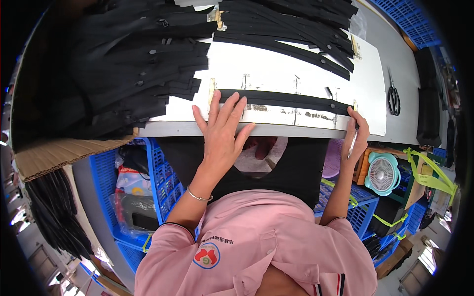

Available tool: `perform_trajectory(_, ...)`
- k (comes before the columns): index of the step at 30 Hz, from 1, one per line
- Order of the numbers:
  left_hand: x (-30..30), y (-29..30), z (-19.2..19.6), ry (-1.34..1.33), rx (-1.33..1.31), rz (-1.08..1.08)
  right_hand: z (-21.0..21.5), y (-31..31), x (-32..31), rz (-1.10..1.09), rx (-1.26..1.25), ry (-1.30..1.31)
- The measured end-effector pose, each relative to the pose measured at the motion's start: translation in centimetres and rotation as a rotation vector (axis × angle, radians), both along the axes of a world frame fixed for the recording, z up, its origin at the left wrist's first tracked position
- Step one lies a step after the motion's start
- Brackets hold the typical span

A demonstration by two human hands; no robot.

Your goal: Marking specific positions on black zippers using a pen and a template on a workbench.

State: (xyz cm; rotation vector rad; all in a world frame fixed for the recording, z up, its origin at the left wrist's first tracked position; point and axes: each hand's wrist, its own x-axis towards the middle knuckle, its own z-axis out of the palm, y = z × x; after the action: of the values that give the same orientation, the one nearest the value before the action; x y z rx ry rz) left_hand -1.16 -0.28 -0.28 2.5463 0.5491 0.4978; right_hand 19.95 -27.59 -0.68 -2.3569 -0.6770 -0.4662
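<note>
A long black fabric strip (291,100) lies across a white board (368,84) at the table's near edge. My left hand (219,135) is open, its fingers spread and their tips pressing on the strip's left end. At the strip's right end, the fingertips of my right hand (360,129) touch the fabric. A slim silver pen (352,144) is held in that same hand, pointing down toward me. Marks and pieces of tape show on the board beside the strip. A small dark piece (329,92) rests just above it.
Black strips (291,32) are heaped farther back, and a large black pile (133,74) covers the table's left. Black-handled scissors (393,100) lie at right. Below the table edge are blue crates (160,177) and a small turquoise fan (382,173). Cardboard (74,154) juts out at left.
</note>
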Motion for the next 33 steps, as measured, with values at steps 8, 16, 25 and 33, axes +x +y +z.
perform_trajectory(8,0.2,-0.2,-0.5,-0.029,0.03,0.002,4.7,10.4,-4.0,0.306,0.479,0.553)
perform_trajectory(16,0.3,-0.2,-0.4,-0.031,0.021,0.024,1.9,19.1,-5.7,0.501,0.349,0.625)
perform_trajectory(25,0.3,-0.2,-0.3,-0.034,-0.005,0.034,0.9,19.9,-6.1,0.502,0.273,0.467)
perform_trajectory(33,0.4,-0.1,-0.4,-0.036,-0.002,0.023,0.6,19.9,-6.2,0.483,0.344,0.465)
